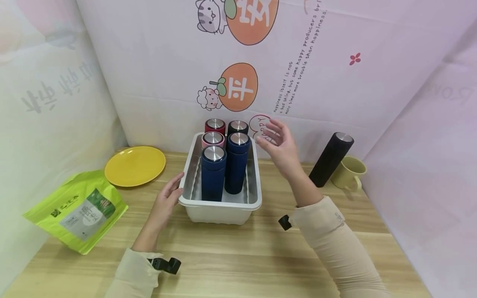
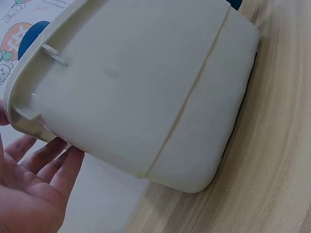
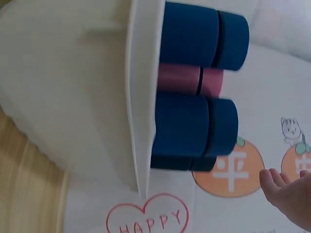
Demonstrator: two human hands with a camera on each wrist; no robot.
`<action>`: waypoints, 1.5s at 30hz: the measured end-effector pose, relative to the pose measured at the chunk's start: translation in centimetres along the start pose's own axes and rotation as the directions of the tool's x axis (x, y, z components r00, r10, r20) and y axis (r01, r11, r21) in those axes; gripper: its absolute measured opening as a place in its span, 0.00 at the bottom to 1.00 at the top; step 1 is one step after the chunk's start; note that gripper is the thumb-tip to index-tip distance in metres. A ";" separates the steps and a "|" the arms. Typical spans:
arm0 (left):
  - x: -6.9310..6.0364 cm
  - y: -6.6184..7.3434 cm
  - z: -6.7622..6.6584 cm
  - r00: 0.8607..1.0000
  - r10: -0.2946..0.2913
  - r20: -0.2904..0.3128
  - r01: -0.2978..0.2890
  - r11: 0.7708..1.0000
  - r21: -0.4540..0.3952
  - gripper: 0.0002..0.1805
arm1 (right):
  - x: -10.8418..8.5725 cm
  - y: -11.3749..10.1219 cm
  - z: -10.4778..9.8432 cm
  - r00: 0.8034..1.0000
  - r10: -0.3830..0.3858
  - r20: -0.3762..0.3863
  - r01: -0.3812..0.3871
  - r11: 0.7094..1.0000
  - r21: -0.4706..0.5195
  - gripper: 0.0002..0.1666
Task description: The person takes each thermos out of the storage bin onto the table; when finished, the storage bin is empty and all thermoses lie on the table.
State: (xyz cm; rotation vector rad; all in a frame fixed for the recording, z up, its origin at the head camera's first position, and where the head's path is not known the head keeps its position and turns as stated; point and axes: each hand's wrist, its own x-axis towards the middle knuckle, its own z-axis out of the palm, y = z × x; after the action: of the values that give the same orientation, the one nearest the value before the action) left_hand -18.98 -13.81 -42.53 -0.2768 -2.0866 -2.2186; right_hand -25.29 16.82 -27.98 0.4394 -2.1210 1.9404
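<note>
A white plastic bin [image 1: 220,213] stands on the wooden table and holds several upright thermos bottles with silver-topped lids. Two are dark blue, the front blue thermos [image 1: 213,178] and another blue thermos [image 1: 236,169] to its right. Behind them are a pink thermos [image 1: 205,143], a red thermos [image 1: 215,128] and a black thermos [image 1: 244,130]. My left hand [image 1: 165,203] grips the bin's left rim, its fingers [image 2: 48,165] under the edge and the thumb at the rim. Raised beyond the bin's right rim, my right hand [image 1: 281,151] holds nothing, its fingers loosely bent.
A black thermos [image 1: 329,161] leans at the right beside a yellow-green mug [image 1: 348,171]. On the left are a yellow plate [image 1: 135,166] and a bright green pouch [image 1: 80,213]. Printed cloth walls [image 1: 156,82] close off the back and sides of the table [image 1: 231,256].
</note>
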 end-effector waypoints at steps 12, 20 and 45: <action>0.0 0.0 0.0 1.000 0.003 0.003 -0.003 1.000 -0.005 0.27 | -1.4 1.1 4.3 0.990 -0.032 0.136 0.035 0.999 -0.021 0.39; 0.0 0.0 0.1 1.000 0.003 0.003 -0.003 1.000 -0.030 0.28 | -1.9 2.4 6.7 0.980 -0.011 0.201 0.024 0.998 -0.061 0.39; 0.1 -0.5 0.1 1.000 0.018 -0.019 -0.018 0.999 -0.033 0.27 | -2.5 4.8 9.3 0.982 0.031 0.188 0.018 0.966 -0.257 0.40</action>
State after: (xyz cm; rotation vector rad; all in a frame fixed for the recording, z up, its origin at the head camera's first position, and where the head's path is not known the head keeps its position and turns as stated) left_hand -19.13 -13.65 -43.00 -0.2750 -2.0317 -2.2387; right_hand -24.52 8.10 -34.26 0.5865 -2.4559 1.6491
